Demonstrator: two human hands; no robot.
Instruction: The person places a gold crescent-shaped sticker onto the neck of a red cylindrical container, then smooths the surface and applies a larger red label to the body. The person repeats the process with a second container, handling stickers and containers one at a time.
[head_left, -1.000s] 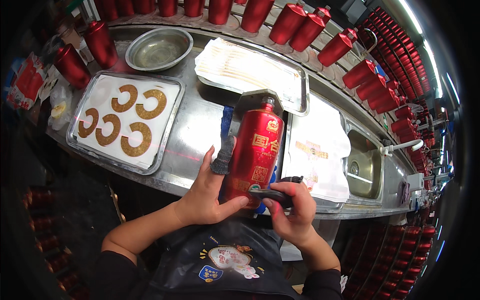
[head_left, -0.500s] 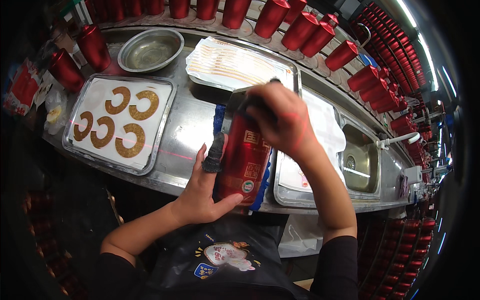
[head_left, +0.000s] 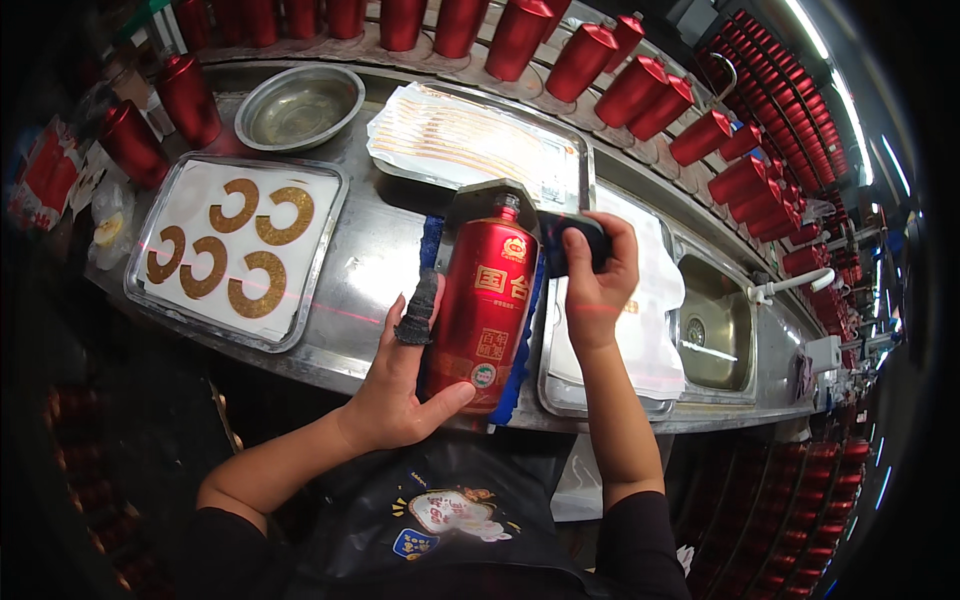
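A red bottle (head_left: 488,300) with gold and white print lies in a metal holder with blue lining (head_left: 431,245), neck pointing away from me. My left hand (head_left: 400,375) steadies its lower end, thumb on the front and a finger along its left side; that finger wears a dark grey sleeve (head_left: 415,308). To the right of the bottle's shoulder, off its surface, my right hand (head_left: 600,275) grips a dark, flat pad (head_left: 574,246); its exact kind is not clear. The fingers of my left hand under the bottle are partly hidden.
A tray (head_left: 335,225) at left carries several gold C-shaped labels. Behind it stands a metal bowl (head_left: 300,108). Another tray (head_left: 590,160) holds long gold-lined strips; a white-covered tray (head_left: 560,400) lies right, beside a sink (head_left: 715,320). Red bottles (head_left: 520,40) line a conveyor behind.
My right hand has moved off the bottle's upper part to its right with the dark pad, uncovering neck and upper print. My left hand stays at the bottle. Conveyor bottles have shifted.
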